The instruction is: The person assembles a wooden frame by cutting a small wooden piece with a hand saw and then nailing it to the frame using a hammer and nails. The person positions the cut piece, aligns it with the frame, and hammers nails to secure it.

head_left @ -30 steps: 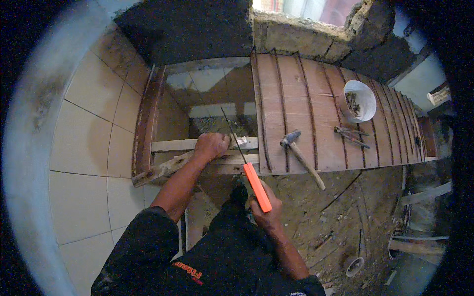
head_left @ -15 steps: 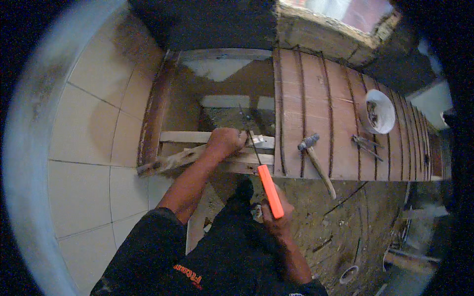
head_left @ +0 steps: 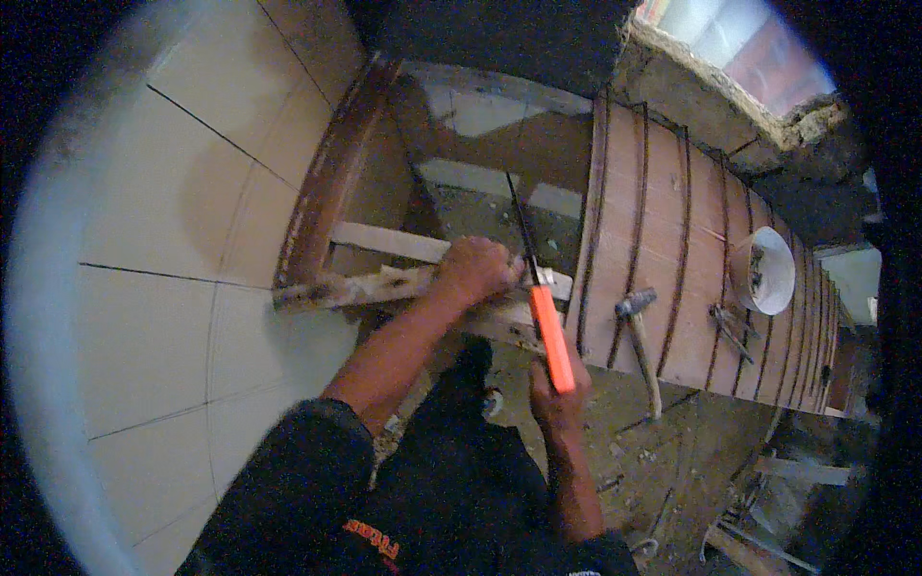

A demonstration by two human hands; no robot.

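Note:
My right hand [head_left: 560, 389] is closed round the orange handle of a handsaw [head_left: 550, 336]. The saw's thin dark blade points away from me and crosses the end of a piece of wood just right of my left hand. Gripping that rough wooden strip [head_left: 384, 285], my left hand [head_left: 480, 269] presses it down over the frame. The strip runs left to the corner of the brown wooden frame [head_left: 331, 178]. Behind it a pale batten [head_left: 394, 240] spans the opening. My fingertips on the left hand are partly blurred.
Right of the opening lies a plywood panel [head_left: 658, 221] with dark bars across it. On it rest a hammer [head_left: 642, 346], pincers [head_left: 732, 333] and a white bucket [head_left: 765, 271] with bits inside. Pale tiles [head_left: 144, 336] cover the left; debris litters the ground [head_left: 634, 470] below.
The saw has been pushed forward, its handle now close to the wood. My left hand stays on the strip. The whole view has tilted and shifted.

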